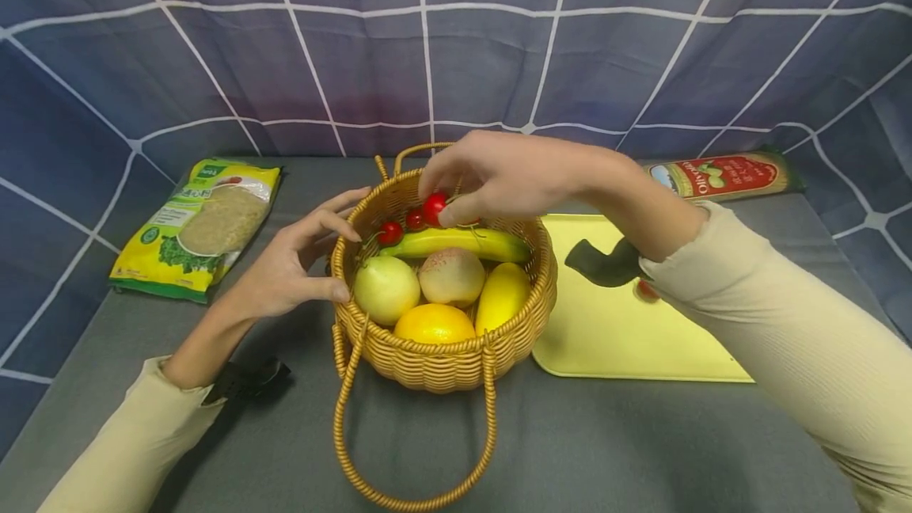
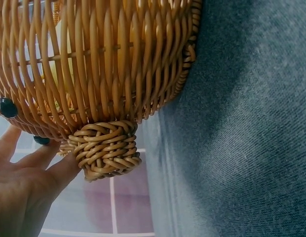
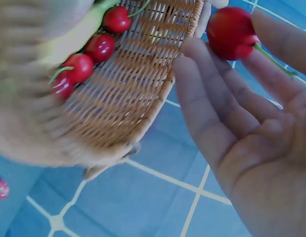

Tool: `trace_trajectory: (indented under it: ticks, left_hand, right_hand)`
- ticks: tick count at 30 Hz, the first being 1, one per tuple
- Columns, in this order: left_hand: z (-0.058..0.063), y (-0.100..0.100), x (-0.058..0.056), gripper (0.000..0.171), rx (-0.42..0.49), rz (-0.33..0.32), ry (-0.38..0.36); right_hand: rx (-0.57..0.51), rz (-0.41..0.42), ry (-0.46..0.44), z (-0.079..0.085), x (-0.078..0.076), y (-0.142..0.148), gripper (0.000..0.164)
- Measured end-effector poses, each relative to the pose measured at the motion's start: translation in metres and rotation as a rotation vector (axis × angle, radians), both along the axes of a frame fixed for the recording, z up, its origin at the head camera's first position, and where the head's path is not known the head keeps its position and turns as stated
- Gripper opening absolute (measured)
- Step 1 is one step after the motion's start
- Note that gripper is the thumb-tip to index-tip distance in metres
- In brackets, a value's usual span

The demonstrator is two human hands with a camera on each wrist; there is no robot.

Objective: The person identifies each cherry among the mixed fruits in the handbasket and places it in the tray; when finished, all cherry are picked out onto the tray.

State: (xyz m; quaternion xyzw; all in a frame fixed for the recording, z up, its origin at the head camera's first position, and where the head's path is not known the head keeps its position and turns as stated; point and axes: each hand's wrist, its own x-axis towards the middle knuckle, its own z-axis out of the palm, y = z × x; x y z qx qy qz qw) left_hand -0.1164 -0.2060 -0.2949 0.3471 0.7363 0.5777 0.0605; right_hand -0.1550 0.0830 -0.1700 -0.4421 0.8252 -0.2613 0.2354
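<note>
A round wicker basket (image 1: 427,378) stands mid-table, holding a green pear (image 1: 387,290), a peach-like fruit (image 1: 452,277), a banana (image 1: 456,243), a yellow mango-like fruit (image 1: 503,296), a lemon (image 1: 435,324) and several cherries (image 3: 100,48). Over the basket's far side, my right hand (image 1: 509,174) pinches a red cherry (image 3: 231,33) with a green stem between thumb and fingers. My left hand (image 1: 288,266) touches the basket's left rim, its fingers spread and fairly straight. The left wrist view shows those fingers beside the wicker wall and a woven knob.
A yellow tray (image 1: 591,339) lies right of the basket, with a red item (image 1: 646,290) on it partly hidden by my right wrist. A yellow food bag (image 1: 203,228) lies at the left, a red pasta packet (image 1: 734,175) at the back right. One basket handle (image 1: 416,503) lies toward me.
</note>
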Motion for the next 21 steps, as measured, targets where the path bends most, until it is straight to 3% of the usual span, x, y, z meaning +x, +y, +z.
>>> trace_trajectory:
  ticks: [11,16,21]
  left_hand:
    - [0.001,0.001,0.0,0.048,0.019,-0.01,0.006]
    - [0.001,0.001,-0.001,0.048,0.033,-0.006,0.007]
    - [0.0,0.002,0.0,0.048,0.022,-0.006,0.005]
  right_hand:
    - [-0.198,-0.178,0.026,-0.015,0.03,0.061,0.024]
    - [-0.156,-0.341,0.031,-0.026,0.044,0.094,0.028]
    - [-0.125,-0.428,0.0,-0.045,0.054,0.132,0.025]
